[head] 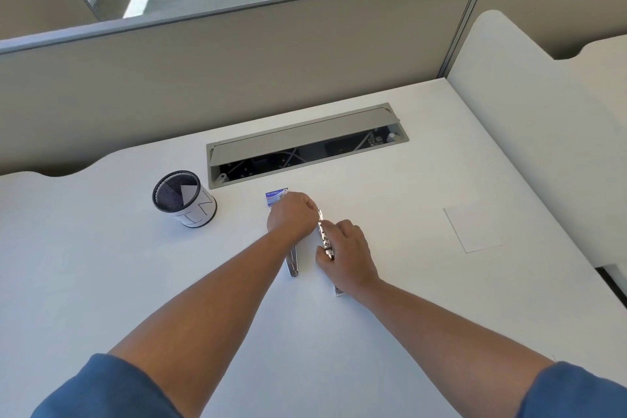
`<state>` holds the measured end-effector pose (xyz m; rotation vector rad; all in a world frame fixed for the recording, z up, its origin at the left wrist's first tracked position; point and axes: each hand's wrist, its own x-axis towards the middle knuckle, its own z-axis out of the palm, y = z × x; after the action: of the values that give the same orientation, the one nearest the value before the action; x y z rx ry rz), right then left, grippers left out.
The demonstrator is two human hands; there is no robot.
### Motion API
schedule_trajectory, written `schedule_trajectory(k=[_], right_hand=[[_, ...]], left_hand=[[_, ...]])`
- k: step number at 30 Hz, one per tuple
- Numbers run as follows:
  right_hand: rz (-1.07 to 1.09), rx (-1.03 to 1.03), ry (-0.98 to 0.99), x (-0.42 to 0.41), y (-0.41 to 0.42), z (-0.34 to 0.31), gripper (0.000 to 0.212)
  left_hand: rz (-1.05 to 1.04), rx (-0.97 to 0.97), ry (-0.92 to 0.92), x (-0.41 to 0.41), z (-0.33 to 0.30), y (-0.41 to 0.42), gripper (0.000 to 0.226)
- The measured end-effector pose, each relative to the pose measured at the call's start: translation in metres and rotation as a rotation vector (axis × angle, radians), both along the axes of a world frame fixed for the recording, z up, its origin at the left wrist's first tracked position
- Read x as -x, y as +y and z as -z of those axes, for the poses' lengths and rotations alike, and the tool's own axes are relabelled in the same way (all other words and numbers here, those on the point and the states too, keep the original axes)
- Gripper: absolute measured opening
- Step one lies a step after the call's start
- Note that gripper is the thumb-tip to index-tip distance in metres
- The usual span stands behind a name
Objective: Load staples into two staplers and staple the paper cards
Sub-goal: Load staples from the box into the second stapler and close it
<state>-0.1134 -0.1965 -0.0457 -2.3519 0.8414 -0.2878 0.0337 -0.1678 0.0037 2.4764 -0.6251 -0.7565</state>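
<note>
A silver stapler lies swung open on the white desk, its metal staple channel facing up. My right hand grips its near part. My left hand hovers closed over the far end of the channel; whether it holds staples is hidden. A second silver stapler lies under my left wrist, only its hinged near end showing. A small blue staple box sits just beyond my left hand. A white paper card lies flat to the right.
A black mesh pen cup wrapped in white paper stands at the left. A grey cable tray with its lid up is sunk into the desk behind the box. Beige partition panels wall the desk's far and right sides.
</note>
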Motion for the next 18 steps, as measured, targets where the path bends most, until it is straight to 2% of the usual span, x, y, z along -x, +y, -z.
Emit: schedule_trajectory(k=[3, 7, 10, 13, 16, 18], right_hand=[[0.019, -0.05, 0.069, -0.003, 0.0, -0.008, 0.048], [0.072, -0.17, 0.112, -0.005, -0.001, -0.019, 0.065], [0.106, -0.174, 0.074, -0.004, 0.007, -0.031, 0.065], [0.15, -0.197, -0.029, -0.004, 0.018, -0.049, 0.062], [0.16, -0.199, -0.153, -0.007, 0.026, -0.07, 0.057], [0.154, -0.201, -0.216, -0.005, 0.031, -0.086, 0.056]], left_hand=[[0.042, 0.006, -0.001, 0.007, -0.001, 0.006, 0.025], [0.105, -0.025, 0.002, 0.012, -0.008, 0.02, 0.036], [0.086, 0.05, 0.063, 0.014, -0.018, 0.031, 0.033], [-0.01, 0.224, 0.195, 0.021, -0.029, 0.041, 0.028], [-0.16, 0.339, 0.313, 0.032, -0.043, 0.047, 0.046], [-0.284, 0.41, 0.388, 0.039, -0.055, 0.051, 0.046]])
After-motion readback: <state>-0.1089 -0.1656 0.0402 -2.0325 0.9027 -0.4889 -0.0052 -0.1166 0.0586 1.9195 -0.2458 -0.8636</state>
